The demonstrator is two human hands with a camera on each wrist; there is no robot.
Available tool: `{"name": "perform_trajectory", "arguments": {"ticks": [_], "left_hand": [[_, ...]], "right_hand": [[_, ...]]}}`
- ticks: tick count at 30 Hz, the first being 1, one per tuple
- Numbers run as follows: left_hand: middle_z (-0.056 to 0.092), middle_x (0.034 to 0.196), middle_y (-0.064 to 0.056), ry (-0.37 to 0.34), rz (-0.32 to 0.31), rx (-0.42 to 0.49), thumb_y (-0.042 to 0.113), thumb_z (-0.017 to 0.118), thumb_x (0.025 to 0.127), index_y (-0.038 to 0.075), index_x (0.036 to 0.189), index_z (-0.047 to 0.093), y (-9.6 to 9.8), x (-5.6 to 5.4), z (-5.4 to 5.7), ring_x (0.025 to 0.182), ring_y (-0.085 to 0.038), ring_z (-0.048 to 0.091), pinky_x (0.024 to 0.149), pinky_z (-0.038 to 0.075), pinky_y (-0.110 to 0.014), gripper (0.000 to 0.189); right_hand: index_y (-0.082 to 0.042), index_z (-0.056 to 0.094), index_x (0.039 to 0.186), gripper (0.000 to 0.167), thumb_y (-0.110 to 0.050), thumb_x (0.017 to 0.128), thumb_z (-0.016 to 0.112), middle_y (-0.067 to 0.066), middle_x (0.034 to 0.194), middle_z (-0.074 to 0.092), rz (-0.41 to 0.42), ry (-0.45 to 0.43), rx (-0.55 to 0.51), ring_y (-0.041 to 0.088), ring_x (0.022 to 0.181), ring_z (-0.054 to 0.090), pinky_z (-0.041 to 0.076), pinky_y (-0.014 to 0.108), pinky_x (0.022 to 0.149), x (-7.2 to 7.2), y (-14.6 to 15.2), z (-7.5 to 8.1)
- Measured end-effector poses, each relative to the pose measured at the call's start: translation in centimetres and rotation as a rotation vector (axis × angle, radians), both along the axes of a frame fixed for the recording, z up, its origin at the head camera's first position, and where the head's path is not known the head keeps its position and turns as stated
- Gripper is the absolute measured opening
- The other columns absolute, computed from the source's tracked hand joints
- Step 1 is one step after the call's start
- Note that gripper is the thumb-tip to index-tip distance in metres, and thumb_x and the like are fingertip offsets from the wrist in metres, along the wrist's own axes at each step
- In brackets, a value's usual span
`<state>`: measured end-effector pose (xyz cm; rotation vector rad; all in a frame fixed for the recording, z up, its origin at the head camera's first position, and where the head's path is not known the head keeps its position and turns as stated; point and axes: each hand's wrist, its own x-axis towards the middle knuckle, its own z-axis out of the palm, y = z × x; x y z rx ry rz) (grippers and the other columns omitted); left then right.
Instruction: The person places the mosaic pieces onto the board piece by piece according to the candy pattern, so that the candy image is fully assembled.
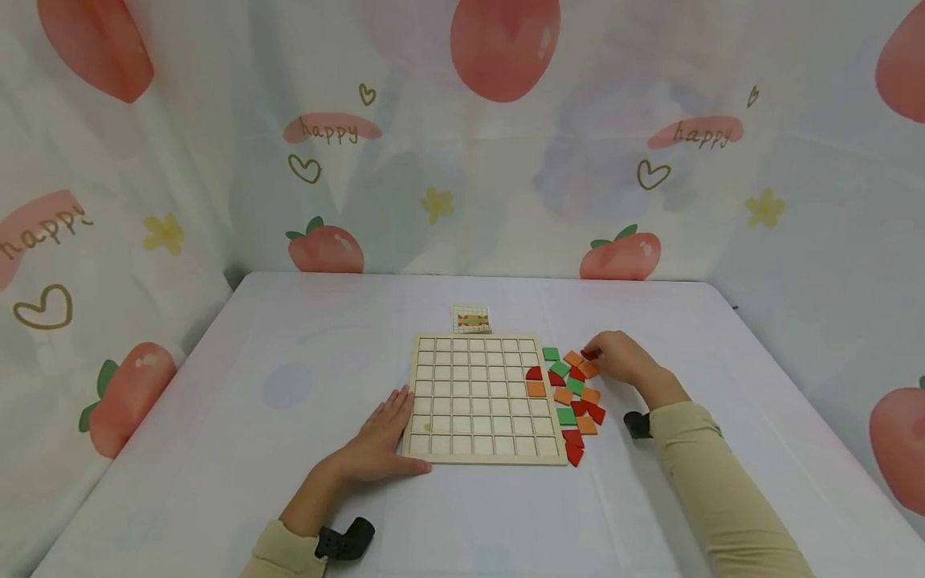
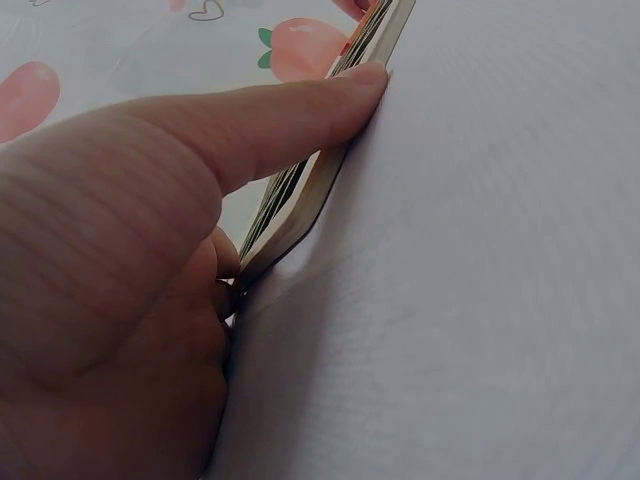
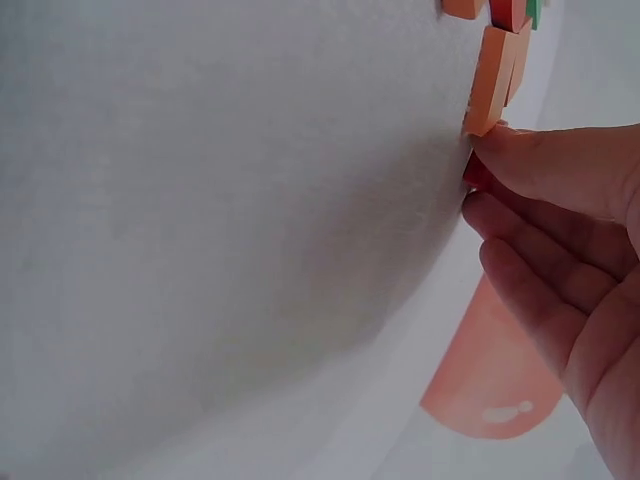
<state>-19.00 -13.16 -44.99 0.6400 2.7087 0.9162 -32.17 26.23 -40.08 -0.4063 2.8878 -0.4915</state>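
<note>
A wooden grid board (image 1: 484, 461) lies flat on the table. My left hand (image 1: 379, 441) rests at its front left corner, fingers straight along the left side, and the left wrist view shows the thumb (image 2: 290, 125) against the front edge. On the board's right column sit a red round-edged tile (image 1: 534, 372) and, just in front of it, an orange square tile (image 1: 535, 388). Beyond the board's right side, my right hand (image 1: 623, 358) pinches a small red tile (image 3: 477, 170) between thumb and finger, close beside an orange tile (image 3: 490, 85) in the right wrist view.
Loose red, orange and green tiles (image 1: 574, 386) lie scattered along the board's right side, some touching its rim. A small pattern card (image 1: 472, 319) lies behind the board. The white-covered table (image 1: 325, 337) ends at a printed fabric wall (image 1: 477, 185).
</note>
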Motion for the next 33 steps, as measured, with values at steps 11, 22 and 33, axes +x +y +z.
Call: {"name": "perform_trajectory", "arguments": {"ticks": [11,22,33], "left_hand": [[0.001,0.152,-0.016,-0.008,-0.009,0.007,0.051,0.067,0.076,-0.004,0.145,0.007,0.0,0.0,0.1,0.138,-0.027,-0.003,0.108,0.003,-0.045,0.107],[0.002,0.151,-0.018,-0.012,-0.004,0.007,0.05,0.068,0.076,-0.006,0.144,0.008,0.0,0.0,0.3,0.138,-0.028,-0.003,0.108,0.003,-0.045,0.106],[0.002,0.151,-0.019,-0.01,-0.002,0.006,0.049,0.068,0.077,-0.006,0.144,0.009,0.1,0.2,0.5,0.138,-0.03,-0.002,0.108,0.003,-0.046,0.105]], "right_hand": [[0.009,0.065,0.101,0.02,0.009,0.083,0.059,0.017,0.093,0.064,0.028,0.057,-0.009,0.032,0.089,0.056,0.046,0.046,0.084,0.0,0.0,-0.2],[0.011,0.063,0.106,0.023,0.005,0.084,0.061,0.019,0.097,0.063,0.01,0.068,-0.009,0.034,0.093,0.055,0.045,0.047,0.086,0.4,0.0,-0.2],[0.008,0.063,0.109,0.023,0.002,0.086,0.06,0.018,0.102,0.062,-0.008,0.079,-0.054,0.035,0.098,0.053,0.044,0.048,0.087,2.0,-1.1,0.3]]}}
